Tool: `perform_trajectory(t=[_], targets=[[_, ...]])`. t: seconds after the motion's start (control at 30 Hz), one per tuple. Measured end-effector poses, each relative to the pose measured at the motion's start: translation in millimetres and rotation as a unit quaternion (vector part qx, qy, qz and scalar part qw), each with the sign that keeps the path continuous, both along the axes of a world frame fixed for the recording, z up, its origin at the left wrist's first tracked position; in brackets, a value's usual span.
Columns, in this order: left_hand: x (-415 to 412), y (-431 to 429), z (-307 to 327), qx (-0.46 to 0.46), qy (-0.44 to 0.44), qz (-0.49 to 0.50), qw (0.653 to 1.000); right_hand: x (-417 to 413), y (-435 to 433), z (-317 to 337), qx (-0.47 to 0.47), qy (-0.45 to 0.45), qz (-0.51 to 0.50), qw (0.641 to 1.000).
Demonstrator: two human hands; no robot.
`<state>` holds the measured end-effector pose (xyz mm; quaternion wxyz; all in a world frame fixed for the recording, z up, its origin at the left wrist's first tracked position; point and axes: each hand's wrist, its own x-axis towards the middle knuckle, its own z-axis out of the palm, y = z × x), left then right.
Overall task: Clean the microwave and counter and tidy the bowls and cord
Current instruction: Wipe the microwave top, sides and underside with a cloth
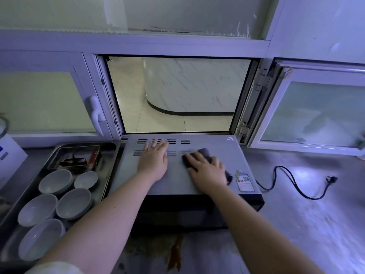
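Observation:
A grey microwave (177, 180) stands on the steel counter (308, 218) below an open window. My left hand (153, 160) lies flat on its top, fingers straight over the vent slots. My right hand (205, 170) presses a dark cloth (203, 152) onto the top, fingers spread over it. A black power cord (292, 186) with its plug (331, 178) lies loose on the counter to the right. Several grey bowls (74, 202) sit in a metal tray (17, 196) on the left. A brown spill (175, 254) stains the counter in front of the microwave.
A smaller steel pan (59, 153) holding dark and red scraps sits at the back of the tray. A white box (9, 157) stands at far left. The open window (177, 95) is behind the microwave, with a hinged sash (308, 111) at right.

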<state>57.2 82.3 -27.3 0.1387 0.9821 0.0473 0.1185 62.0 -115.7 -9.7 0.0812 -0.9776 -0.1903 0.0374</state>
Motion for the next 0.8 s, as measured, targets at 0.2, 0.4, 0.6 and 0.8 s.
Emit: perform_trajectory(t=[0.2, 0.4, 0.6, 0.8], targets=[[-27.6, -26.9, -3.3, 0.003, 0.116, -0.025, 0.993, 13.4, -68.2, -0.4, -0.003, 0.015, -0.206, 0.978], [-33.6, -49.0, -2.9, 0.021, 0.155, 0.001, 0.988, -44.1, -21.5, -5.2, -0.016, -0.03, -0.012, 0.999], [-37.8, -67.8, -4.5, 0.051, 0.123, -0.079, 0.988, -20.1, -97.4, -1.7, 0.021, 0.024, -0.185, 0.982], [-24.6, -99.4, 1.3, 0.02, 0.138, -0.133, 0.981, -9.5, -115.4, -0.1, 0.09, 0.076, -0.224, 0.967]])
